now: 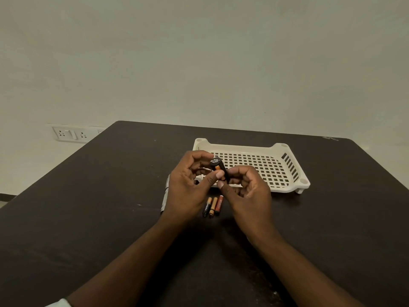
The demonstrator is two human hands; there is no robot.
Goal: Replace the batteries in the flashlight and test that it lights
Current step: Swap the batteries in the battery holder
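Note:
Both my hands hold a small black battery holder [218,166] above the table, in front of the tray. An orange-and-black battery shows in its side. My left hand [188,189] pinches it from the left with thumb and fingers. My right hand [245,191] grips its lower end, thumb pressed on it. Three small batteries [212,206] lie side by side on the dark table [88,207] just below my hands. The silver flashlight body [165,196] lies on the table, mostly hidden behind my left hand.
A cream perforated plastic tray [285,173] stands behind my hands, with nothing visible in it. A white wall socket plate [70,133] sits on the wall at the far left. The table's far edge meets the plain wall.

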